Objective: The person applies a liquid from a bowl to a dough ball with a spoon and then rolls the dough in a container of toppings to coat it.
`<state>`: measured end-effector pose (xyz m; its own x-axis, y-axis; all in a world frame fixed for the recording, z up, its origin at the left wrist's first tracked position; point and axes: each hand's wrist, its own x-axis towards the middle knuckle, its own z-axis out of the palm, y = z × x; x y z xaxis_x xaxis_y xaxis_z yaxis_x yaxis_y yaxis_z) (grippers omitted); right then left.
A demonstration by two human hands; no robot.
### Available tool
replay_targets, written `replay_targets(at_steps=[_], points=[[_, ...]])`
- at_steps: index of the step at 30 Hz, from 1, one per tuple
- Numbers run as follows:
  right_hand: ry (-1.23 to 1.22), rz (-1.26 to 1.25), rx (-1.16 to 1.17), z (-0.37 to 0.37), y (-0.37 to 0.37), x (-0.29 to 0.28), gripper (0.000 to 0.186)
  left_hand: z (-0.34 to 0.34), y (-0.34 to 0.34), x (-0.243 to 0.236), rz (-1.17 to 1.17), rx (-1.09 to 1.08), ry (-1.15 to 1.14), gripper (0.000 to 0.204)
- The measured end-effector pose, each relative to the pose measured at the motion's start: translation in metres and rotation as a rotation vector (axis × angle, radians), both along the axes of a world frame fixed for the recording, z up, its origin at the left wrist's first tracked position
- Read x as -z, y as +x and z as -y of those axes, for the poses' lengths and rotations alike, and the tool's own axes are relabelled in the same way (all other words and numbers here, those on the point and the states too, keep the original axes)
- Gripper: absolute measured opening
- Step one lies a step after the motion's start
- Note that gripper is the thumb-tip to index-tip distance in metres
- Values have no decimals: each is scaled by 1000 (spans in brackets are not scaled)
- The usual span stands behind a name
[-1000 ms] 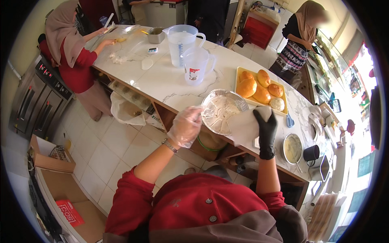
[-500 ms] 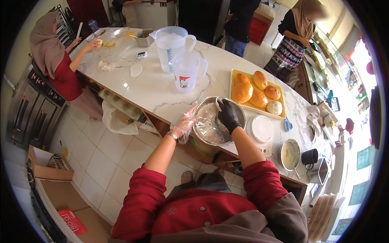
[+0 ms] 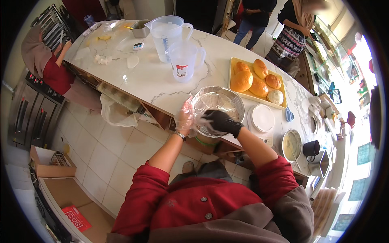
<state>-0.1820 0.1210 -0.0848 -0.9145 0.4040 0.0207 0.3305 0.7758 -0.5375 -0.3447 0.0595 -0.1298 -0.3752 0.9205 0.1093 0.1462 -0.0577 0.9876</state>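
A wide silver bowl (image 3: 238,97), like a foil-lined pan, stands at the table's near edge. My left hand (image 3: 185,116), in a loose clear plastic glove, is upright at the bowl's left side, its fingers stretched out along the rim. My right hand (image 3: 221,122), in a black glove, lies across the bowl's near rim. Its fingertips are closed together on the loose clear plastic beside my left palm. A residue-streaked inner surface shows in the bowl. Just right of it, a round white lid (image 3: 262,118) sits on a white kitchen scale (image 3: 264,139).
Beyond the bowl stand two clear measuring jugs (image 3: 167,36) and a yellow tray (image 3: 247,95) of baked buns. Blue scissors (image 3: 289,114), a mixing bowl (image 3: 291,148) with a spoon and a black mug (image 3: 311,150) are at right. A co-worker (image 3: 48,60) stands far left.
My right hand has come out of the bowl toward my left hand, onto the clear plastic. My left hand has turned more upright. The co-worker at left has drawn back from the table.
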Motion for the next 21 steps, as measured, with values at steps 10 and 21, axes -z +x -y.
replay_targets(at_steps=[10, 21], points=[[420, -22, 226, -8, -47, 42, 36, -12, -21, 32, 501, 318, 316, 37], [-17, 56, -181, 9, 30, -1, 27, -19, -16, 13, 265, 164, 61, 32]])
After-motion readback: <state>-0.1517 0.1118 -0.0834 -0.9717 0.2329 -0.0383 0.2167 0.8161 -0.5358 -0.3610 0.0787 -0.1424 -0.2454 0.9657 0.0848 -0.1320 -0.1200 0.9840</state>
